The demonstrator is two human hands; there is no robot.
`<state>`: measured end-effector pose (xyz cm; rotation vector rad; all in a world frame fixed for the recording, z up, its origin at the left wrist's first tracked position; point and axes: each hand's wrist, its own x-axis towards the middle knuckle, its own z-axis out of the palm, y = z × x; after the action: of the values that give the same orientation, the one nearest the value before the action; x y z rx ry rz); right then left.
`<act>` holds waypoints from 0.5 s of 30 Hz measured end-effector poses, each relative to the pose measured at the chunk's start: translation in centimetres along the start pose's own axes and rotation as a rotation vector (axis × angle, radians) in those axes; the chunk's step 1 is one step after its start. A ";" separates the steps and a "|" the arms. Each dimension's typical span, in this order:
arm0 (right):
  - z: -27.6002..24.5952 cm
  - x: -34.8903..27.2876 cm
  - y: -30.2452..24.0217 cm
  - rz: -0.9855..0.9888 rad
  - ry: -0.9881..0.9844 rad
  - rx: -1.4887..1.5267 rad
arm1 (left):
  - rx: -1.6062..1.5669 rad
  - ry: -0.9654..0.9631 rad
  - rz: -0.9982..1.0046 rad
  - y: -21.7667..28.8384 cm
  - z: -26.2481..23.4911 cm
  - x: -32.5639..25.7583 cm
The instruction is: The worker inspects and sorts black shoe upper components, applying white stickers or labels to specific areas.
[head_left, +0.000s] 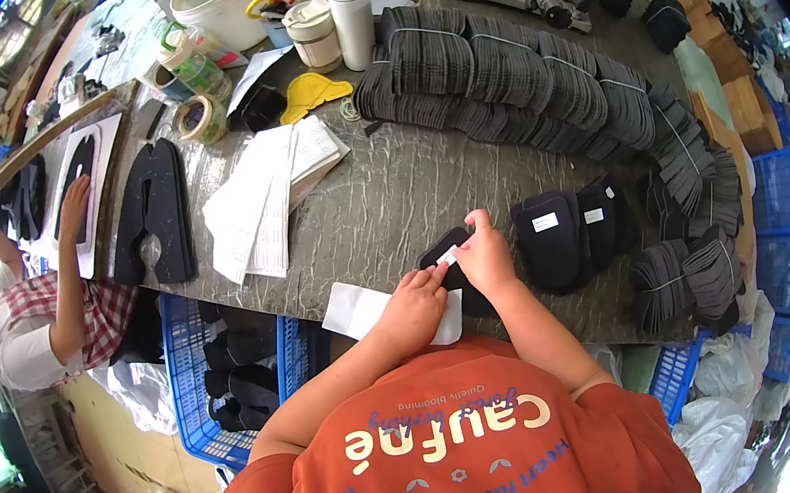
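Observation:
At the near edge of the table a black pad [441, 248] with a rounded end lies under my hands. A small white label [447, 257] sits on it, between my fingertips. My left hand [415, 306] rests with its fingers stretched toward the label, the tips touching the pad. My right hand [485, 260] pinches at the label with the thumb, its index finger raised. Beneath my left wrist lies a white sheet [353, 309], partly covered by the hand. To the right are several black pads [551, 251] bearing similar white labels.
Tied bundles of dark grey pieces [517, 76] curve along the table's far and right side. Loose papers [259, 199], a yellow template [312, 94], a tumbler [352, 18] and tape rolls [199, 120] stand farther left. A blue crate [187, 374] is below the edge; a co-worker [45, 313] works at left.

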<state>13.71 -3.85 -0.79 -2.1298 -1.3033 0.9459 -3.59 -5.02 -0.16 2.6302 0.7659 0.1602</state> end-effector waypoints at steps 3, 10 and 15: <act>0.7 0.2 1.5 -0.319 0.306 -0.194 | -0.033 0.035 -0.007 0.1 0.0 0.2; 1.2 0.0 3.1 -0.479 0.358 -0.048 | -0.031 -0.050 -0.066 -0.2 -1.1 2.7; 0.0 -0.1 2.9 -0.297 0.295 0.072 | -0.073 0.002 -0.001 -0.9 -0.9 0.8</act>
<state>15.33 -5.23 -2.78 -1.8677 -1.3607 0.5260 -3.54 -3.55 0.30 2.5615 0.7480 0.1869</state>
